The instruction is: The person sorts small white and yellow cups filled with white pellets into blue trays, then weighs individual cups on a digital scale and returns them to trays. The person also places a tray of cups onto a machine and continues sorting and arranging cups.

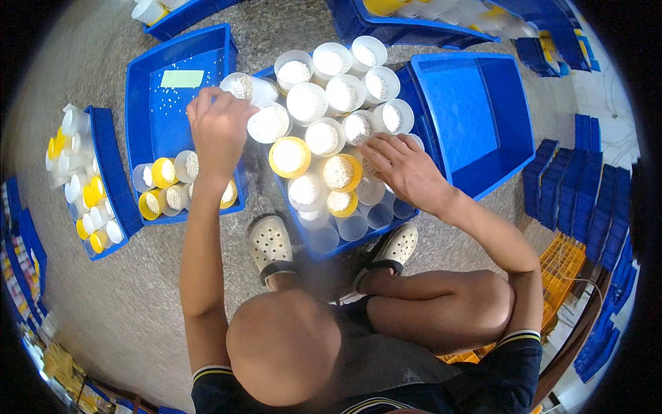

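Note:
My left hand (219, 127) is closed on a translucent cup (263, 90) that lies tilted on its side, white pellets (241, 87) showing in its mouth. Just beside the thumb stands another cup filled with white pellets (269, 123). At the right side of the cup group, my right hand (407, 165) has its fingers bent down against the rim of a pellet-filled cup (357, 127); the palm hides part of the cups below. Several white and yellow cups (289, 156) crowd a blue crate (289, 224), stacked above clear cups at its near edge.
Left, a blue crate (131, 103) holds a pale green card (182, 79), scattered pellets and several cups. A plain blue crate (476, 124) lies to the right. More cup crates (114, 165) stand farther left, with blue crate stacks (576, 190) at right. My shoes (271, 243) flank the middle crate.

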A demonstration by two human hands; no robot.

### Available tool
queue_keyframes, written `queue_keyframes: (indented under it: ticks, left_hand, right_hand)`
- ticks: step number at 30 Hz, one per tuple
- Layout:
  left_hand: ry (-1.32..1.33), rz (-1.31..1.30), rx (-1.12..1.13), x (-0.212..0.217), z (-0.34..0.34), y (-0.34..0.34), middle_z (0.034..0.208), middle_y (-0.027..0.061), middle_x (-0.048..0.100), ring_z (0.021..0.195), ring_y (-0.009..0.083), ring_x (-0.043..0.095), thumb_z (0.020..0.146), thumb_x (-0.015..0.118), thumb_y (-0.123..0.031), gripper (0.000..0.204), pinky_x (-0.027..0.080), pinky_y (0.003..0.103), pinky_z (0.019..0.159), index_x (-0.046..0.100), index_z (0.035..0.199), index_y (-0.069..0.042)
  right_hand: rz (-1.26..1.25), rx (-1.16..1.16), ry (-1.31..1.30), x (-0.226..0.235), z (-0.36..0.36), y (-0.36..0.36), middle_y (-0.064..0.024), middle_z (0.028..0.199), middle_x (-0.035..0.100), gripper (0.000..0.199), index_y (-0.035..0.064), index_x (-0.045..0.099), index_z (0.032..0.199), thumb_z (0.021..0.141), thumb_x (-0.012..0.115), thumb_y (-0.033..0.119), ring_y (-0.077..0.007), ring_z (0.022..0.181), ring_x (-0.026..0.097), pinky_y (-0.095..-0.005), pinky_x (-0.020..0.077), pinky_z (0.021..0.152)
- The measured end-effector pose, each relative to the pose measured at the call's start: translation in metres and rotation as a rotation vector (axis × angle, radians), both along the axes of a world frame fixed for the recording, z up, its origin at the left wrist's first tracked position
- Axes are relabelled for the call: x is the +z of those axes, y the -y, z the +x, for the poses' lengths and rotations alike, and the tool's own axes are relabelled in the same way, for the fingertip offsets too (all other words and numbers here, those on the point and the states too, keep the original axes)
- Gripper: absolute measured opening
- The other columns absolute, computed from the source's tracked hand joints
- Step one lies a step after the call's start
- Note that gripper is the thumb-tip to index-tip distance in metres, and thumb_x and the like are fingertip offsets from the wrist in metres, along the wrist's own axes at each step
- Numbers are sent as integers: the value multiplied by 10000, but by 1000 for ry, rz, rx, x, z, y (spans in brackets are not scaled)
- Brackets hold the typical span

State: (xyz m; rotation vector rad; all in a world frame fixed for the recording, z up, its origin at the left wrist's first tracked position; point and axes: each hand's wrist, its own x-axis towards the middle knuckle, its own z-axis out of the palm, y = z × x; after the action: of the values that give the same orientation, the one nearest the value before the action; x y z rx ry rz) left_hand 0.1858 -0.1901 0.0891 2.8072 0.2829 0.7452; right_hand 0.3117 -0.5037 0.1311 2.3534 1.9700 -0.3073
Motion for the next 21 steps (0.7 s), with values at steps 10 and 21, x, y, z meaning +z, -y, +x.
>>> queue_keyframes:
  ticks: [10, 21]
  left_hand:
    - [92, 90, 160, 25, -8, -19, 962, 55, 727, 1053, 242, 629, 839, 735, -131, 180, 408, 418, 972, 755, 1016, -100]
    - [173, 42, 127, 17, -13, -8, 1003, 70, 731, 1023, 254, 635, 865, 697, -99, 195, 417, 421, 973, 752, 1052, -95]
  right_hand:
    - [3, -3, -15, -1, 1, 0, -131, 1344, 577, 599, 41, 485, 1430, 889, 694, 189, -270, 1292, 519, -402, 438, 1029]
    - [-33, 5, 4, 2, 1, -1, -132, 1352, 577, 561, 42, 499, 1415, 907, 674, 204, -275, 1299, 519, -404, 435, 1040]
